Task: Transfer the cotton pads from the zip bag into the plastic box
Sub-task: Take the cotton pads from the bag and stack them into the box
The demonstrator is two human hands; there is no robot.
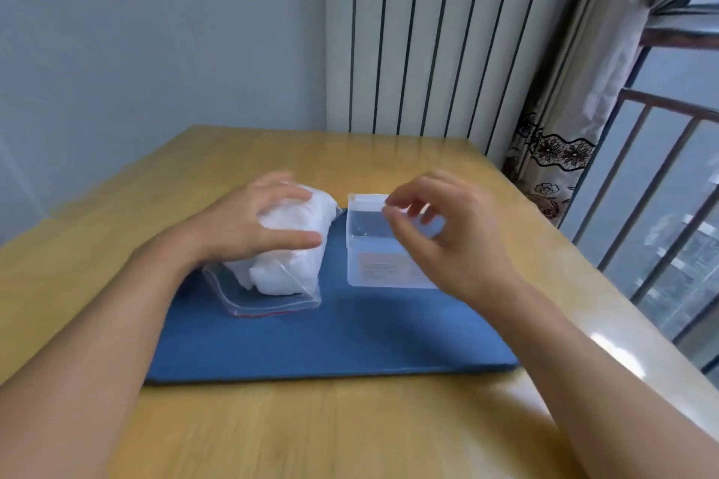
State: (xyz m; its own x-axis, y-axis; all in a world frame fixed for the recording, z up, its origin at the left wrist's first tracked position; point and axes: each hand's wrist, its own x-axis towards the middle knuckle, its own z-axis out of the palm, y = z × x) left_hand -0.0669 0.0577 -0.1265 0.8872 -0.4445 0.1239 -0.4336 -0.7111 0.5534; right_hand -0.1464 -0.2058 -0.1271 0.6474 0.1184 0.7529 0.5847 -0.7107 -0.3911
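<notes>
A clear zip bag (272, 264) stuffed with white cotton pads (295, 241) lies on a blue mat (330, 342), under the left hand (253, 222). It looks light, soft and squashy, and its film is probably slippery; the flat, sealed red-striped edge, nearer the viewer than the fingers, seems the surest place to grip. The left fingers (288, 192) are spread wide and draped over the bag's bulging top, resting rather than squeezing. Just to the right, the rigid clear plastic box (373, 268) lies flat. The right hand (451, 229) hovers above it, fingers loosely curled and apart, thumb near forefinger, pinching nothing that is visible; whether they touch the lid is unclear.
</notes>
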